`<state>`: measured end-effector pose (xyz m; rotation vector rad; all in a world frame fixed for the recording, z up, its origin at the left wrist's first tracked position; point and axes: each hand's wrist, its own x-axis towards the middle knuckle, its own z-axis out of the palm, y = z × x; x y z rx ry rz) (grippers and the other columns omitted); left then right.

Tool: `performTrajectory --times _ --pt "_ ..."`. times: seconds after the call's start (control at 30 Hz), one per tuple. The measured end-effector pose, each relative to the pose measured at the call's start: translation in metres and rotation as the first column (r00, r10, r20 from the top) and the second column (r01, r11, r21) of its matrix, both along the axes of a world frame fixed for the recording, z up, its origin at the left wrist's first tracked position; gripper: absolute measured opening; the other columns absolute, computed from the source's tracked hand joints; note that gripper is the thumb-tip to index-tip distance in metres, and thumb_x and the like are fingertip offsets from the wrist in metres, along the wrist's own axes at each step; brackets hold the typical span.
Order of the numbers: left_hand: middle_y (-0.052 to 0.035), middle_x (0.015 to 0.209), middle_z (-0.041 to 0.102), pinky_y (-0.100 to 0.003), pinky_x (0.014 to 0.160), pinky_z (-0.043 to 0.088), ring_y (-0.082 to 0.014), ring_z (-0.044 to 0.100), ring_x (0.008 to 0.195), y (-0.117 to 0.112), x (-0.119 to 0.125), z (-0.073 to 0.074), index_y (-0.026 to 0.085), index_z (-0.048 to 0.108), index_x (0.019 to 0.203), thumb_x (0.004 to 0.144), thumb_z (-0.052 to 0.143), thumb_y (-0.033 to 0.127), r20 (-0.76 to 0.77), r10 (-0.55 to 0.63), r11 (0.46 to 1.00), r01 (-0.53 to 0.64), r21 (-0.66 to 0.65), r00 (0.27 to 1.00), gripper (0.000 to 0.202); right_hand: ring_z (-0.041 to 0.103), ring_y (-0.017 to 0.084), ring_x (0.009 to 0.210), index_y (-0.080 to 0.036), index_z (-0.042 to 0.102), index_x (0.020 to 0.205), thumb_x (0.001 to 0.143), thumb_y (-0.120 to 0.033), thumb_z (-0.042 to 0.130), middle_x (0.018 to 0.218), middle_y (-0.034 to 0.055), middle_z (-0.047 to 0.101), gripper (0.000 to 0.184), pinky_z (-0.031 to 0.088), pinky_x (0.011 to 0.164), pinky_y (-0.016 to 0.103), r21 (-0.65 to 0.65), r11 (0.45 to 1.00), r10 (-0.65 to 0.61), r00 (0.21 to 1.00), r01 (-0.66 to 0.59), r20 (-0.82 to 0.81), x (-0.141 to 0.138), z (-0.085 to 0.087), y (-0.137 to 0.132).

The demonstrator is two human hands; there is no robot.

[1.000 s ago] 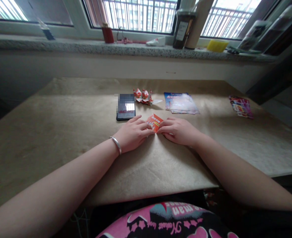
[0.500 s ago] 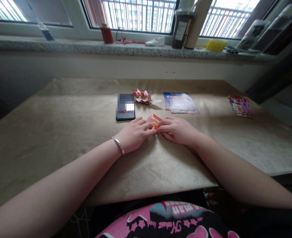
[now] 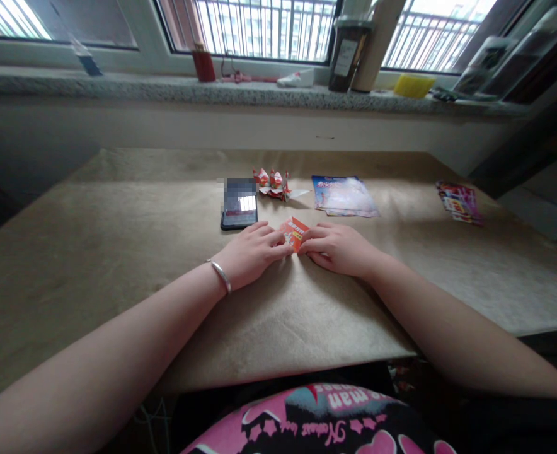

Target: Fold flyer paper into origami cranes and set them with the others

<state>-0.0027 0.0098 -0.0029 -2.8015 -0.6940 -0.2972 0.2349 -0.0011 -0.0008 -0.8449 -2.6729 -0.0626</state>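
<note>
Paper (image 3: 296,230), orange with white print, sits on the bench (image 3: 118,227) between our two hands, a corner pointing away from us. Our left hand (image 3: 249,255) is closed on its left side, fingertips over the print and thumb near the lower edge. Our right hand (image 3: 341,249) is closed on the right side, fingers curled and tips pressed together at the edge. Our hands are near each other but apart, with the paper bridging the gap. We wear a silver bangle (image 3: 220,276) on the left wrist.

Just beyond our left hand we see a dark phone (image 3: 239,214), lying flat, its screen partly blurred out. Close to its upper right corner stand red-and-white folded pieces (image 3: 273,184), bunched in a row, with a pale slip (image 3: 299,194) at their right end. Farther right, beyond our right hand, blue-and-pink flyers (image 3: 343,197) lie overlapping in a small stack. Well apart from these, near the right side of the bench, we have a fan of colourful cards (image 3: 459,203).

Behind the bench runs a speckled sill (image 3: 141,91). On it we make out a red pot (image 3: 204,66), a dark jar (image 3: 347,60) with a label, and a yellow block (image 3: 413,86). Below us shows our black-and-pink shirt (image 3: 326,419).
</note>
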Motion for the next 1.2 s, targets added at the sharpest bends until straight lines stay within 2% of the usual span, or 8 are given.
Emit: performTrajectory --times 0.13,0.63,0.87,1.2 --pt "-0.0048 0.098 0.061 -0.036 0.087 0.042 -0.0194 0.053 0.09 0.0 -0.002 -0.001 0.025 0.063 0.108 0.092 0.047 0.019 0.001 0.01 1.0 -0.01 -0.007 1.0 0.022 0.054 0.018 0.082 -0.023 0.071 0.092 0.087 -0.018 0.048 0.097 0.0049 0.069 0.024 0.044 0.072 0.029 -0.01 1.0 0.0 1.0 0.0 -0.001 0.0 0.0 0.0" --pt "-0.0044 0.096 0.062 -0.036 0.088 0.041 -0.0175 0.055 0.085 0.0 -0.008 0.001 0.025 0.064 0.104 0.094 0.045 0.021 0.017 0.005 1.0 -0.005 0.008 1.0 0.023 0.054 0.018 0.085 -0.023 0.071 0.095 0.086 -0.017 0.05 0.098 0.0059 0.068 0.024 0.044 0.073 0.03 -0.033 0.999 -0.002 1.0 0.001 -0.009 0.002 0.0 0.001" --pt "-0.0056 0.094 0.063 -0.03 0.072 0.045 -0.0172 0.054 0.078 -0.003 -0.015 0.006 0.024 0.068 0.099 0.093 0.045 0.023 0.004 0.059 0.996 -0.058 -0.065 0.998 0.023 0.054 0.018 0.084 -0.023 0.071 0.095 0.087 -0.019 0.049 0.098 0.0059 0.068 0.023 0.043 0.072 0.03 -0.019 1.0 -0.002 1.0 0.002 0.002 0.004 -0.002 0.001" --pt "-0.0032 0.096 0.066 -0.025 0.072 0.047 -0.0144 0.058 0.082 0.005 -0.026 0.01 0.029 0.07 0.104 0.092 0.046 0.023 -0.004 0.06 0.983 -0.059 -0.173 0.998 0.027 0.055 0.018 0.084 -0.023 0.071 0.097 0.088 -0.019 0.048 0.1 0.0061 0.069 0.025 0.044 0.072 0.031 -0.012 1.0 0.023 1.0 -0.023 0.002 0.006 -0.002 0.0"
